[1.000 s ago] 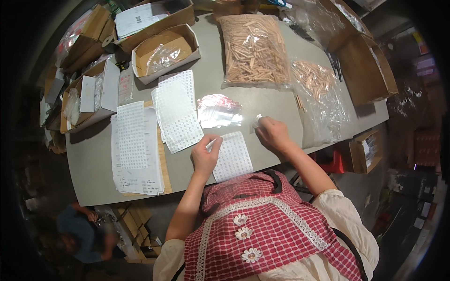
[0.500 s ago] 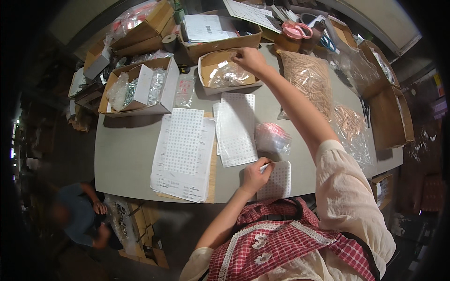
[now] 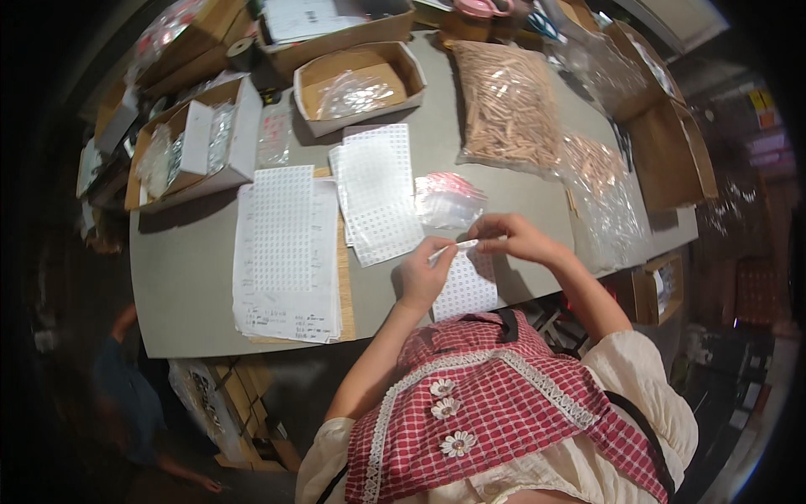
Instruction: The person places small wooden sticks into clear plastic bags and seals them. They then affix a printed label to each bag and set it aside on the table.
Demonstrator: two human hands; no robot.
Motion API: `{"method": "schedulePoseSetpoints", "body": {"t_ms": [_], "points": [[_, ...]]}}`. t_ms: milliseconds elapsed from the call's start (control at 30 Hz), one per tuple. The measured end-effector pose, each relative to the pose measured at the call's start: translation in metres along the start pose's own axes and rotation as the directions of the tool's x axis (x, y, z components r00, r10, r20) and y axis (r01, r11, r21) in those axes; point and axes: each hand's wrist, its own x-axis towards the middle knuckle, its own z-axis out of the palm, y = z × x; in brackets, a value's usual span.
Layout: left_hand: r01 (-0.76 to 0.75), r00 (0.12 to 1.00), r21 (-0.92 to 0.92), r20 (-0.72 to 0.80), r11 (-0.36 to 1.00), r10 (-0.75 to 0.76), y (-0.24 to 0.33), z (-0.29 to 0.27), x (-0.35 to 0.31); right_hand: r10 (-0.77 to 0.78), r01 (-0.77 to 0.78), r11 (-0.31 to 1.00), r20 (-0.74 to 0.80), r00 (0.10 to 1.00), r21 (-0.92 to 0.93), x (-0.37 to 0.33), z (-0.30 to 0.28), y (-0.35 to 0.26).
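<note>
My left hand (image 3: pixel 426 270) pinches the upper edge of a folded white sheet of small printed stickers (image 3: pixel 468 287) at the table's front edge. My right hand (image 3: pixel 522 238) meets it there, thumb and fingers closed on the sheet's top right edge. Whether a loose sticker is between those fingertips is too small to tell. Just beyond the hands lies a stack of small clear zip bags (image 3: pixel 451 202) with red tops. More sticker sheets (image 3: pixel 378 197) lie to their left. Farther back, an open cardboard box (image 3: pixel 361 118) holds loose clear plastic bags (image 3: pixel 354 94).
Papers under another sticker sheet (image 3: pixel 283 227) lie on a board at left. A large bag of wooden dowels (image 3: pixel 508 105) stands at the back right, a smaller bag of dowels (image 3: pixel 600 189) beside it. A divided box of hardware bags (image 3: pixel 201 143) sits at far left. Someone in blue (image 3: pixel 130 395) is below left.
My right hand has come back from the cardboard box to the sticker sheet beside my left hand. The view has shifted, and the person at lower left has changed posture.
</note>
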Motion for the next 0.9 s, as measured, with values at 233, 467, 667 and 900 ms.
{"method": "schedulePoseSetpoints", "body": {"t_ms": [233, 467, 667, 900], "points": [[-0.010, 0.995, 0.001, 0.098, 1.000, 0.009, -0.006, -0.001, -0.002, -0.013, 0.035, 0.994, -0.201, 0.979, 0.107, -0.031, 0.033, 0.012], [-0.051, 0.983, 0.018, 0.177, 0.999, 0.047, -0.013, 0.002, -0.001, -0.098, 0.076, 0.994, -0.313, 0.945, -0.084, -0.031, 0.048, 0.026], [-0.097, 0.986, 0.144, 0.145, 0.985, 0.076, -0.016, 0.006, -0.004, -0.575, 0.275, 0.688, -0.273, 0.771, -0.672, -0.029, 0.050, 0.029], [-0.086, 0.991, 0.176, 0.117, 0.981, 0.066, -0.014, 0.008, -0.004, -0.610, 0.220, 0.520, -0.179, 0.772, -0.826, -0.029, 0.050, 0.029]]}}
